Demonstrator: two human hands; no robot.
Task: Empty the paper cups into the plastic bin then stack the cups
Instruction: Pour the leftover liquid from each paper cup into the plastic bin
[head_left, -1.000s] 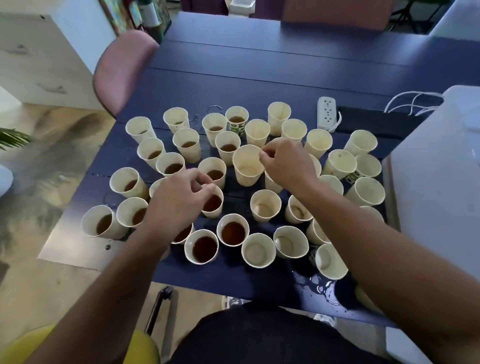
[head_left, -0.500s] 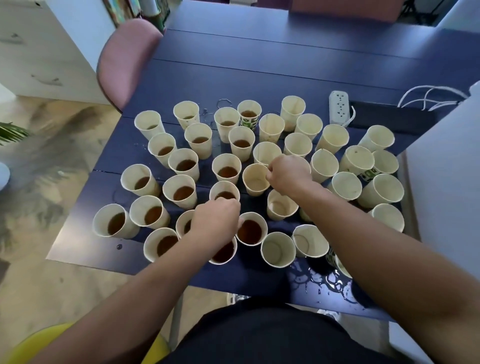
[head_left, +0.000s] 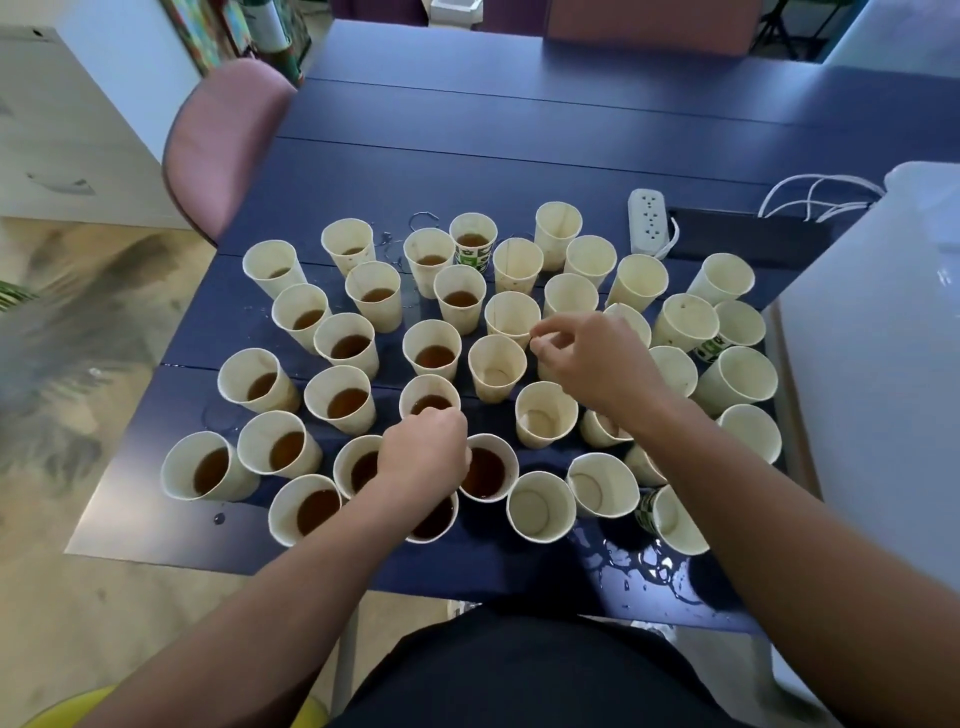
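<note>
A dark blue surface (head_left: 519, 135) carries several dozen cream paper cups (head_left: 343, 400), standing upright in loose rows across its near half. Cups toward the left edge hold brown liquid; cups toward the right edge appear empty, some with a faint residue ring at the bottom. A few cups bear a green-and-white print, one in the far row (head_left: 472, 244) and others near the right edge.

The left hand (head_left: 423, 457) sits over the near rows, fingers curled downward, its grip at the rim of a filled cup (head_left: 428, 397); whether the fingers actually pinch that rim cannot be told from this angle. Just beside the hand to the right stands another filled cup (head_left: 491, 467), and a further one (head_left: 434, 519) lies partly hidden under the wrist.

The right hand (head_left: 592, 364) is over the middle of the group, thumb and forefinger brought together at the rim of an empty cup (head_left: 511, 317); the grip looks like a pinch, but contact with the rim is not certain.

A puddle of spilled liquid (head_left: 644, 566) lies at the near edge toward the right corner, with smaller drops (head_left: 218, 518) near the left edge. A white plastic bin (head_left: 883, 364) stands against the right edge. A white power strip (head_left: 648, 218) lies behind the cups near the far right, with white cables (head_left: 810, 195) beyond it. A pink chair (head_left: 218, 145) stands at the left edge.
</note>
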